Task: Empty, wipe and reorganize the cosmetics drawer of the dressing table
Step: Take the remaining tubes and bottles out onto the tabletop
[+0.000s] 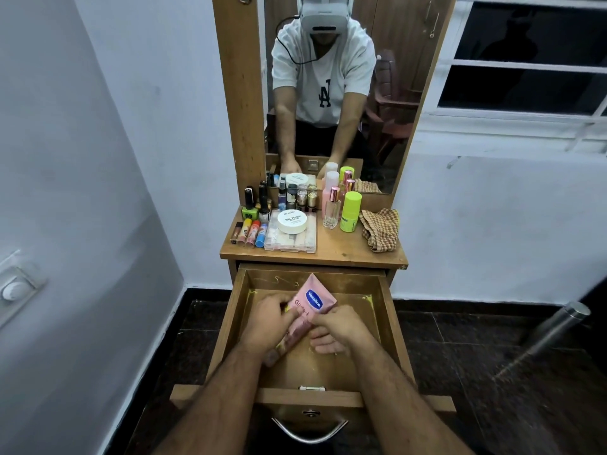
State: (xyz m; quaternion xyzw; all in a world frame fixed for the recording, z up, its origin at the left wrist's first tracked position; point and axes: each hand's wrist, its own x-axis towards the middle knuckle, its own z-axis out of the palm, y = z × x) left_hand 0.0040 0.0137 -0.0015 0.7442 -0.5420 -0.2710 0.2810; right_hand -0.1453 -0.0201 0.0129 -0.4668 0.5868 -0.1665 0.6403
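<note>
The wooden drawer (391, 326) of the dressing table is pulled out. Inside it lies a pink Vaseline tube (313, 300), its crimped end pointing to the back. My left hand (267, 323) grips the tube's lower part, fingers curled round it. My right hand (335, 328) pinches the tube's right edge near the middle, its other fingers curled down onto the drawer floor. The tube's cap end is hidden under my left hand. Nothing else shows in the drawer.
On the table top (331, 249) stand nail polish bottles (253, 205), lip balm sticks (251, 233), a clear palette (290, 238) with a white jar (292, 221), a perfume bottle (331, 208), a green stick (350, 211) and a checked cloth (381, 229). A mirror (328, 93) rises behind.
</note>
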